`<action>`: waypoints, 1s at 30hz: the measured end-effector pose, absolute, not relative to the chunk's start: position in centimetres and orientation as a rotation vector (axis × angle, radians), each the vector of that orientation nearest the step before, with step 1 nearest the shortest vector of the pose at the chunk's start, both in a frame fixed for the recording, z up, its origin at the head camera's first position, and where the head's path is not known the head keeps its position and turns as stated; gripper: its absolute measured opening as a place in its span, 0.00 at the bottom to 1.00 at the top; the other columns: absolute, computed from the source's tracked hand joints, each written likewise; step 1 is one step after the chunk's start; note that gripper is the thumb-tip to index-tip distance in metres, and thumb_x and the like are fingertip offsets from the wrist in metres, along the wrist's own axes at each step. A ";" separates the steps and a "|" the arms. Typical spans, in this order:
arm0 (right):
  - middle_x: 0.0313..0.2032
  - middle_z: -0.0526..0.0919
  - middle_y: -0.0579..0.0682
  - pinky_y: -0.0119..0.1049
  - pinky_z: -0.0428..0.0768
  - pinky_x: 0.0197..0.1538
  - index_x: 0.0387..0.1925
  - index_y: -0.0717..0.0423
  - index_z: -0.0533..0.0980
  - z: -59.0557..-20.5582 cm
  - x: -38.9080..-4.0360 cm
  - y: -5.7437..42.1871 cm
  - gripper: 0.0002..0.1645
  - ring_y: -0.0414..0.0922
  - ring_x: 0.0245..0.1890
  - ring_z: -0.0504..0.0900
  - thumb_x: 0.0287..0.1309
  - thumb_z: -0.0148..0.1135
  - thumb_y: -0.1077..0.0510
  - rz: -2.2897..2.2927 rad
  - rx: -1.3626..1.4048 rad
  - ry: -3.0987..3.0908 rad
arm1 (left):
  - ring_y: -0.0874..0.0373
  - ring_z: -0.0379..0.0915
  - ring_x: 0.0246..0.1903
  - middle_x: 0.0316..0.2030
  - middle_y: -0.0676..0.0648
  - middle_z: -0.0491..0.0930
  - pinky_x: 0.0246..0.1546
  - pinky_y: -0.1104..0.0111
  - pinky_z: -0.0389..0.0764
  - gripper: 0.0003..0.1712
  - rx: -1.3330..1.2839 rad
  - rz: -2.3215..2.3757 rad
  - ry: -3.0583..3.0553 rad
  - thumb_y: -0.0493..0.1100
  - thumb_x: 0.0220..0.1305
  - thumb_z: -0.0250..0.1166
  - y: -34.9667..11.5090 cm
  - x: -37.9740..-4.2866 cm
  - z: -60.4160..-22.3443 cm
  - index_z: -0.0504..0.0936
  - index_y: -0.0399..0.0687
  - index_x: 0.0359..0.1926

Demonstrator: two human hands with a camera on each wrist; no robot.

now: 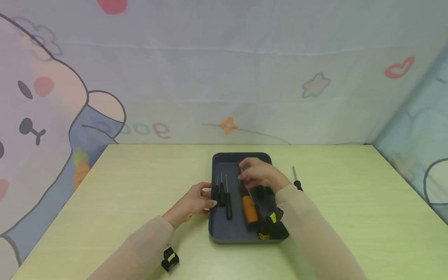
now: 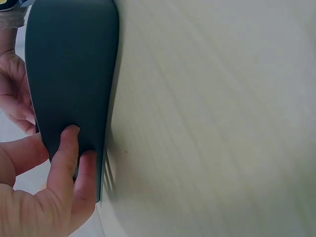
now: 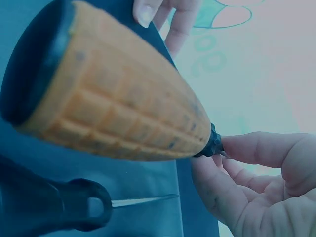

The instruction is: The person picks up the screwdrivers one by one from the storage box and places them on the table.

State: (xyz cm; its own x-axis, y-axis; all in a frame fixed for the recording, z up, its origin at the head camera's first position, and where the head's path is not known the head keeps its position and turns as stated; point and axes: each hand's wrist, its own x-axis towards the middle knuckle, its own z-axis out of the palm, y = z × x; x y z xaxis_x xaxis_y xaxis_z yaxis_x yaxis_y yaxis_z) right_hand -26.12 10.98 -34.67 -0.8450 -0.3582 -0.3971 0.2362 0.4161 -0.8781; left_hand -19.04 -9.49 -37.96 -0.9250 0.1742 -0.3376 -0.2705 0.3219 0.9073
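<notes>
Head view: I see the right hand (image 1: 259, 175) with its fingers pinching the orange-and-black, ridged-handled screwdriver (image 1: 249, 210) by its shaft over the dark grey rectangular tray (image 1: 217, 229), its wall gripped by the left hand's (image 1: 196, 200) fingers, so the off-balance handle could swing into the black, yellow-marked object (image 1: 277, 230).

Tray (image 1: 234, 230): plain dark blue-grey. Large screwdriver (image 1: 249, 210): orange handle with a grid pattern, black end cap. Small screwdrivers (image 1: 229, 206): black handles, silver-grey shafts. Outer screwdriver (image 1: 298, 185): black handle, grey shaft. Small object (image 1: 170, 264): black with a yellow patch. Sleeves (image 1: 147, 241): plain beige. Table (image 1: 157, 167): pale yellow-green, faint wood grain. Backdrop (image 1: 210, 77): pale grey-lilac, printed with a dark-outlined, pink-cheeked cartoon animal (image 1: 52, 97), red heart (image 1: 392, 71), peach star (image 1: 316, 85) and orange carrot (image 1: 82, 174).
</notes>
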 end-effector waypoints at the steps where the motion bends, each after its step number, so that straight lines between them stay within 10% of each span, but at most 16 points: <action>1: 0.31 0.73 0.55 0.37 0.80 0.32 0.58 0.66 0.60 -34.6 -26.1 11.1 0.27 0.45 0.26 0.74 0.56 0.55 0.71 -1.453 -0.104 2.133 | 0.49 0.77 0.35 0.46 0.33 0.69 0.35 0.57 0.82 0.34 -0.085 1.634 2.218 0.25 0.57 0.61 -9.5 -19.1 -38.0 0.62 0.35 0.64; 30: 0.48 0.72 0.63 0.37 0.80 0.40 0.65 0.67 0.53 -32.1 -26.2 14.7 0.33 0.44 0.34 0.74 0.61 0.53 0.67 -1.491 -0.147 2.113 | 0.49 0.76 0.36 0.45 0.34 0.69 0.35 0.57 0.81 0.34 -0.074 1.646 2.203 0.26 0.57 0.62 -9.6 -18.8 -37.9 0.61 0.35 0.65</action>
